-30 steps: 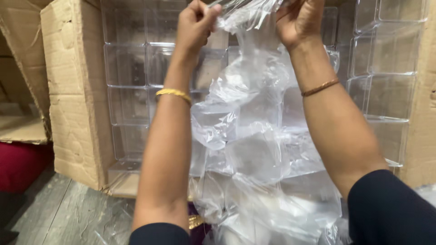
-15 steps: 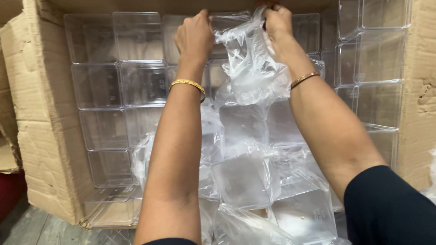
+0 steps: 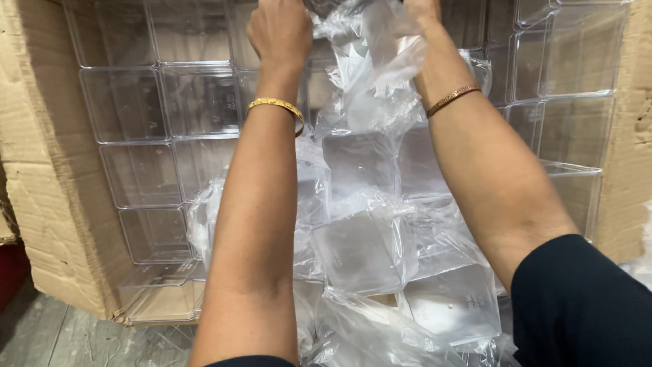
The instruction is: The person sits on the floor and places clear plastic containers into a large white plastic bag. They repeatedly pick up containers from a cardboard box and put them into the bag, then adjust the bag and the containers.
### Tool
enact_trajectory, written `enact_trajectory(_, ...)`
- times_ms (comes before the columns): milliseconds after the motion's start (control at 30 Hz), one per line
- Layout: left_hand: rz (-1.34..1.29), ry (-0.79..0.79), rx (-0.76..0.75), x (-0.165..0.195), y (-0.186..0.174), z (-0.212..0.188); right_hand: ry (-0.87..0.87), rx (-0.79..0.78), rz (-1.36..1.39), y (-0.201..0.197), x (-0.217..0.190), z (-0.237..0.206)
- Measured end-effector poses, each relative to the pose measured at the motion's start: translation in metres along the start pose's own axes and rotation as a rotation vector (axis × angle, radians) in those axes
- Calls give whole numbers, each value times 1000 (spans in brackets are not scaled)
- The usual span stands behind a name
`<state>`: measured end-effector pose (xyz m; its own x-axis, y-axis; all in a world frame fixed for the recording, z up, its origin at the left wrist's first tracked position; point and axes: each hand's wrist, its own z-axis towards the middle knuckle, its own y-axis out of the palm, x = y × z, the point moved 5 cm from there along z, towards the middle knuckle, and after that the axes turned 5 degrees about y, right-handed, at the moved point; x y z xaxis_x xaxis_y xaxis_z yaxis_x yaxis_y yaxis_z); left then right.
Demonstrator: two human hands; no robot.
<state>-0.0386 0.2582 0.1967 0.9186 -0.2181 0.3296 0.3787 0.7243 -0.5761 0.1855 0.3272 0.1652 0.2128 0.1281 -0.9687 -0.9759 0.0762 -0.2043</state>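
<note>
The clear plastic bag (image 3: 370, 204) of transparent boxes hangs from both hands, left (image 3: 280, 30) and right (image 3: 422, 10), each grip clenched on its top.

Left hand (image 3: 280, 28): a second ago raised clear of the box; since lowered toward the stacked clear plastic boxes (image 3: 163, 102), now close to the top edge of view, still gripping.

Right hand (image 3: 422, 9): likewise closer to the stack, now partly cut off by the top edge.

Crumpled clear plastic bag of square transparent containers (image 3: 367, 231): mouth bunched tighter between the hands.

Brown corrugated cardboard carton (image 3: 47, 204): left wall now nearer the view's left edge.
</note>
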Motion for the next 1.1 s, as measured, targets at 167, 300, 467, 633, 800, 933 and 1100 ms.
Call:
enact_trajectory(167,54,-42,-73,-10,3,7,-66,-240,-104,26,-2,-6)
enact_trajectory(300,39,100,-115,-10,3,10,-115,-152,-290,23,-1,-23)
enact_trajectory(467,2,164,-104,-7,1,3,-43,-33,-478,16,-1,-22)
enact_trajectory(633,16,-27,-95,-18,0,2,-28,-94,-551,26,1,-13)
enact_trajectory(800,65,-91,-53,-46,-23,5,-310,205,-649,56,-27,-13)
enact_trajectory(933,91,-61,-33,-71,-41,-5,-176,-63,-426,93,-25,-15)
enact_trajectory(1100,-26,12,1,-87,-34,-9,-470,-69,-323,100,-27,-41)
